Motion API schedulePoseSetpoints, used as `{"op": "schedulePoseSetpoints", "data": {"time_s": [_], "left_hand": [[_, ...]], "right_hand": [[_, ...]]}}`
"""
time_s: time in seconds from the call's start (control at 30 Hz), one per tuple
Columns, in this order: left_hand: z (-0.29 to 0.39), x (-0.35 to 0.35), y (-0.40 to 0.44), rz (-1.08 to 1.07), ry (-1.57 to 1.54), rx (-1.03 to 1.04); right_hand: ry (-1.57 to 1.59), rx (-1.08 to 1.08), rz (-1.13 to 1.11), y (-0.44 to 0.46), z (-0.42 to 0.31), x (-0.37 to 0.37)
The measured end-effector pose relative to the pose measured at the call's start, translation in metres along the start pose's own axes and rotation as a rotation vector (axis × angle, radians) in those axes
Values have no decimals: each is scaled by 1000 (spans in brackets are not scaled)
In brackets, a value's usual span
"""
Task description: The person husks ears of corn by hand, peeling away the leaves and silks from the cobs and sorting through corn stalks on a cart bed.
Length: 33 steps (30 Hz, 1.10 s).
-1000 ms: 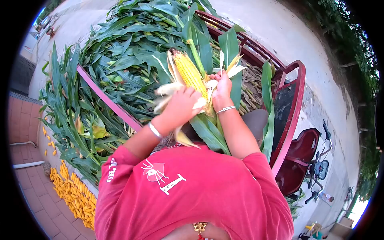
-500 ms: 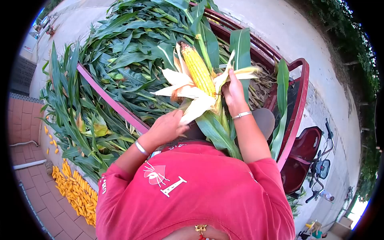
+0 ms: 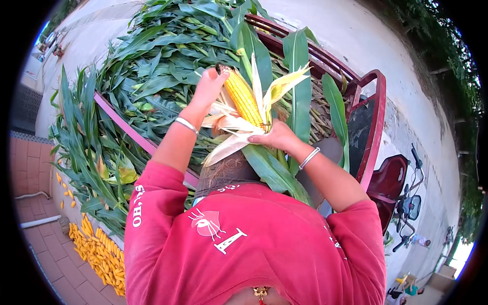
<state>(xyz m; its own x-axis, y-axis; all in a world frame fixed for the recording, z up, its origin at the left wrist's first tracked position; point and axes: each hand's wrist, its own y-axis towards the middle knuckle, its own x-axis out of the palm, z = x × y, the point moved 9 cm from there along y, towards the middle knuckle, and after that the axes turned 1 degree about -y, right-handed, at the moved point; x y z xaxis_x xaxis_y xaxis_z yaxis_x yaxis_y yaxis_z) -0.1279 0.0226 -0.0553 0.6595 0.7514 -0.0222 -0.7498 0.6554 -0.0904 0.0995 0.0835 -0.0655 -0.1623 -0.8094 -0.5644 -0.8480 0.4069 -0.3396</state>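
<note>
A yellow corn cob [image 3: 243, 99] lies tilted in front of me, its kernels bare and its dark tip pointing away. Pale husk leaves [image 3: 229, 145] are peeled back around its base. My left hand [image 3: 209, 87] is closed on the cob near the tip. At the base, my right hand [image 3: 277, 136] grips the cob where husk and stalk meet, thumb across the husk. Long green corn leaves [image 3: 297, 71] spread from the stalk around this hand.
A big heap of green corn stalks [image 3: 152, 66] fills the red-railed cart [image 3: 378, 127] and its left side. Husked cobs [image 3: 101, 254] are piled on the tiles at lower left. A bicycle-like vehicle [image 3: 406, 203] stands at right. People [image 3: 406, 290] are far off at lower right.
My left hand has gone from a husk leaf near the base up to the cob's tip. My right hand has shifted down and left to the cob's base. More husk hangs down.
</note>
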Motion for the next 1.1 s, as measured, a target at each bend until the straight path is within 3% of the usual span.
{"op": "schedulePoseSetpoints", "data": {"time_s": [0.03,0.2,0.27,0.33,0.4,0.47,0.57,0.63,0.67,0.7,0.73,0.8,0.87,0.9,0.93,1.0,1.07,1.1], "left_hand": [[-23,7,4,-39,-234,-201],[-24,53,12,-189,-569,-260],[-30,47,10,48,-678,-305],[-32,45,9,82,-680,-302],[-10,33,3,178,-498,-51],[2,32,-7,233,-398,-65],[37,26,-22,341,-213,190],[79,47,-52,215,-133,194],[109,81,-69,8,-47,445],[138,123,-110,-36,360,950],[155,151,-128,-142,378,952],[164,161,-126,-161,443,976],[158,127,-106,-200,204,763],[175,92,-101,-84,-6,722],[194,52,-96,34,-211,670],[220,-10,-91,98,-560,598],[231,-64,-75,220,-802,583],[238,-76,-80,262,-754,617]], "right_hand": [[-9,-37,7,5,3,2],[-109,5,81,10,5,4],[-155,29,107,3,-1,4],[-235,64,170,1,-5,2],[-237,93,159,0,-8,2],[-240,135,140,-1,-3,8],[-289,130,199,5,-3,7],[-253,152,182,6,0,11],[-291,99,144,14,8,21],[-415,-270,253,20,-4,27],[-535,-650,362,12,-15,37],[-171,-660,425,16,-19,21],[-263,-181,169,28,4,31],[-136,55,162,16,6,20],[-155,5,231,23,17,24],[-158,74,147,12,10,17],[-101,-19,142,5,1,8],[-39,-91,137,1,-6,4]]}}
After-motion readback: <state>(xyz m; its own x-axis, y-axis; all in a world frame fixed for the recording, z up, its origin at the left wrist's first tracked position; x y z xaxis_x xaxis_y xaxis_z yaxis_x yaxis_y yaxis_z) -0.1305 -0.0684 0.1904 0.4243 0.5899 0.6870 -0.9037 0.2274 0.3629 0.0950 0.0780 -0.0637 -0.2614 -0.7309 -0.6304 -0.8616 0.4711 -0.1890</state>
